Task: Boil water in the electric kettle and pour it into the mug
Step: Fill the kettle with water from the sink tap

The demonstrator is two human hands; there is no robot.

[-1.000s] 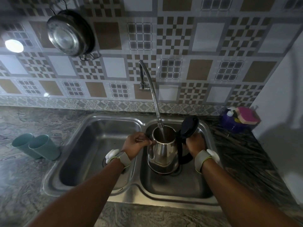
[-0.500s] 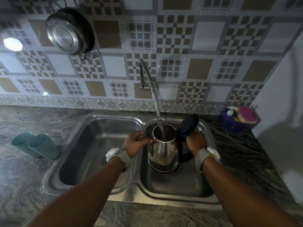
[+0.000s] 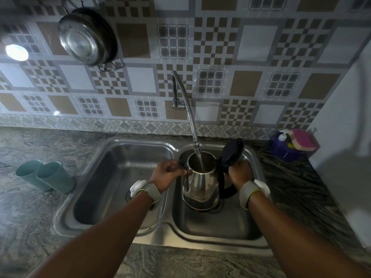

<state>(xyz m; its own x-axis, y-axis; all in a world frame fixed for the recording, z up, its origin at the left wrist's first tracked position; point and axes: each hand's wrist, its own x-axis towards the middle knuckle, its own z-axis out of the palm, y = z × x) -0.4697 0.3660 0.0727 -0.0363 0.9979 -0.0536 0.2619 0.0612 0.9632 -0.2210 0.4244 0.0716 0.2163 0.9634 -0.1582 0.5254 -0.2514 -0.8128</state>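
A steel electric kettle (image 3: 200, 185) stands in the right sink basin (image 3: 216, 225) with its black lid (image 3: 232, 150) tipped open. Water runs from the flexible metal tap (image 3: 190, 121) straight into its mouth. My right hand (image 3: 239, 172) grips the kettle's black handle. My left hand (image 3: 167, 173) is closed against the kettle's rim by the spout, fingers pinching the edge. Two teal mugs (image 3: 46, 176) stand side by side on the counter at the left, well apart from both hands.
The left sink basin (image 3: 112, 177) lies beside the kettle. A purple holder with a pink sponge and a dish soap bottle (image 3: 293, 145) sits at the back right corner. A steel pot (image 3: 86, 35) hangs on the tiled wall. A white wall closes off the right.
The kettle and both hands stay in place under the running tap. Only the camera has shifted slightly.
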